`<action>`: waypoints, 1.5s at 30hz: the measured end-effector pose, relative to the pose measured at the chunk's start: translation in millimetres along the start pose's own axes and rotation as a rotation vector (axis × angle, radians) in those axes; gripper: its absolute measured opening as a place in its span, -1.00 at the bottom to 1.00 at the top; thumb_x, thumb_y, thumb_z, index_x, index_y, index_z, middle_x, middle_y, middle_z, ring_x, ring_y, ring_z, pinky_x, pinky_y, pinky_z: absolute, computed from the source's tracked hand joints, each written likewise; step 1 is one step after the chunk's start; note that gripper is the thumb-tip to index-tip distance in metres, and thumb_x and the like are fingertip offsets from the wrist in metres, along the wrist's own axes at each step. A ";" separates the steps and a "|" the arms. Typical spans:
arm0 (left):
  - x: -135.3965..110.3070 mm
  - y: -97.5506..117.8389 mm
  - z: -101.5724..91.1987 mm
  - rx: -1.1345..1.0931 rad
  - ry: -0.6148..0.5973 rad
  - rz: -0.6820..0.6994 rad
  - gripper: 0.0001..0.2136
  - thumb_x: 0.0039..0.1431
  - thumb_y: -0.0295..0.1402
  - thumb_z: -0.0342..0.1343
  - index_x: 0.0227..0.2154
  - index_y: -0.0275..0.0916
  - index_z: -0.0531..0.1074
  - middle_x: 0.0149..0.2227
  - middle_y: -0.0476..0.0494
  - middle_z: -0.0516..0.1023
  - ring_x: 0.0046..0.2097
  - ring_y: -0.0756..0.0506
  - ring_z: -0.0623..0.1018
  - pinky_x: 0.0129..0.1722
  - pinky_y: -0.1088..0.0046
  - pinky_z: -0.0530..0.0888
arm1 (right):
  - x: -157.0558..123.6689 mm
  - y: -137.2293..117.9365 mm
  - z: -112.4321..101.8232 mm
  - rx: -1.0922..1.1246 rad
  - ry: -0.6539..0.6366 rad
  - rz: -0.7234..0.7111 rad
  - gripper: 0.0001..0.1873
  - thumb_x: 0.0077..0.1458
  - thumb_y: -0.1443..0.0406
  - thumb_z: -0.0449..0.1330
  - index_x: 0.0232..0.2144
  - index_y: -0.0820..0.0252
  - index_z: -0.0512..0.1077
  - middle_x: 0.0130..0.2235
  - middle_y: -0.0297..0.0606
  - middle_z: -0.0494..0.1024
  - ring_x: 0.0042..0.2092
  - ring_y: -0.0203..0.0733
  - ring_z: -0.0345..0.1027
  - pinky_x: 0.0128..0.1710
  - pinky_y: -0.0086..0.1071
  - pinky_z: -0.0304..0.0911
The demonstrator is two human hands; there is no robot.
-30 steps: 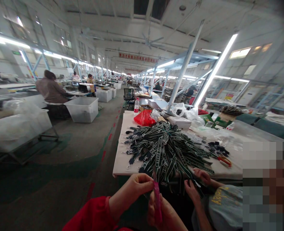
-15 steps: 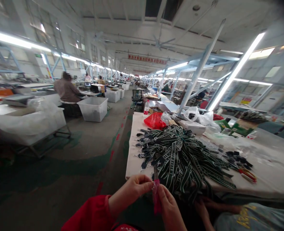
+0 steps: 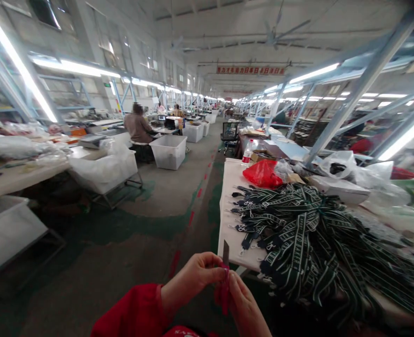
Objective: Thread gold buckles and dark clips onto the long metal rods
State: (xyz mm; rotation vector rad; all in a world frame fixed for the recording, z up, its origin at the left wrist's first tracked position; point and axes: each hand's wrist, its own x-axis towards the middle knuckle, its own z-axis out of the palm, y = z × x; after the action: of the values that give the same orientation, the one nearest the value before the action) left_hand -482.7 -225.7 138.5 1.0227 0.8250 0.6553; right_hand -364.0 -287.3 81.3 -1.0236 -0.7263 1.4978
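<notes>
In front of my body, both hands close on a pink-handled knife (image 3: 225, 297); its flat grey blade points up and away from me. My left hand (image 3: 205, 271) pinches the top of the handle, near the base of the blade, with thumb and index finger. Lower down, the fingers of my right hand (image 3: 243, 297) press against the handle's right side. Just right of my hands, a large heap of dark green lanyards (image 3: 298, 229) with white lettering and small white hooks lies on the table (image 3: 229, 187). Part of the heap hangs over the front edge.
Behind the lanyards are a red plastic bag (image 3: 262, 174), a bottle (image 3: 248, 152) and a white box (image 3: 336, 188). An office chair (image 3: 229, 135) stands by the aisle. Leftward are white bins (image 3: 168, 152), a bench with plastic bags and a seated person (image 3: 137, 124).
My view has turned left, so the table and heap sit farther right. A neighbouring person's hands at lower right have left the view. Both my hands still hold the knife, with more blade showing.
</notes>
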 end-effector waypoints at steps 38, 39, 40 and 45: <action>29.8 -79.8 183.2 0.627 -0.039 0.344 -0.94 0.04 -0.42 -0.03 -0.40 -0.28 0.28 -0.55 0.07 0.25 -0.51 0.05 0.23 -0.55 0.57 0.13 | -93.3 -66.1 -166.8 -0.125 0.143 -0.113 -0.55 -0.04 -0.02 0.15 -0.26 0.20 0.25 -0.67 -0.49 0.27 -0.63 -0.42 0.06 -0.62 -0.55 -0.05; 27.8 -81.6 188.7 0.643 -0.041 0.366 -0.96 0.00 -0.47 -0.04 -0.43 -0.28 0.27 -0.54 0.06 0.27 -0.50 0.05 0.25 -0.54 0.57 0.13 | -97.2 -65.7 -169.6 -0.222 0.174 -0.136 -0.55 -0.03 -0.04 0.12 -0.27 0.19 0.24 -0.68 -0.50 0.26 -0.64 -0.41 0.06 -0.64 -0.54 -0.06; 26.3 -83.5 193.7 0.649 -0.037 0.377 -0.94 -0.03 -0.51 -0.04 -0.44 -0.27 0.27 -0.53 0.04 0.30 -0.50 0.05 0.26 -0.54 0.57 0.14 | -100.7 -65.3 -172.2 -0.320 0.212 -0.166 -0.55 -0.01 -0.06 0.08 -0.29 0.19 0.24 -0.68 -0.49 0.26 -0.65 -0.39 0.07 -0.65 -0.53 -0.05; 24.2 -94.1 208.3 0.729 0.068 0.364 -0.90 -0.08 -0.52 -0.04 -0.45 -0.27 0.30 -0.48 -0.02 0.38 -0.45 0.00 0.34 -0.49 0.54 0.19 | -115.0 -62.2 -183.2 -0.772 0.344 -0.423 -0.64 0.11 0.03 -0.03 -0.30 0.15 0.37 -0.41 -0.22 0.49 -0.40 -0.21 0.34 -0.41 -0.41 0.18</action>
State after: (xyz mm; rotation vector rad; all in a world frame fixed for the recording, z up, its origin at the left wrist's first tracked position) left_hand -286.5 -340.2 103.9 1.8495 0.9724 0.7107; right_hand -172.6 -405.7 80.2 -1.5297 -1.2151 0.6367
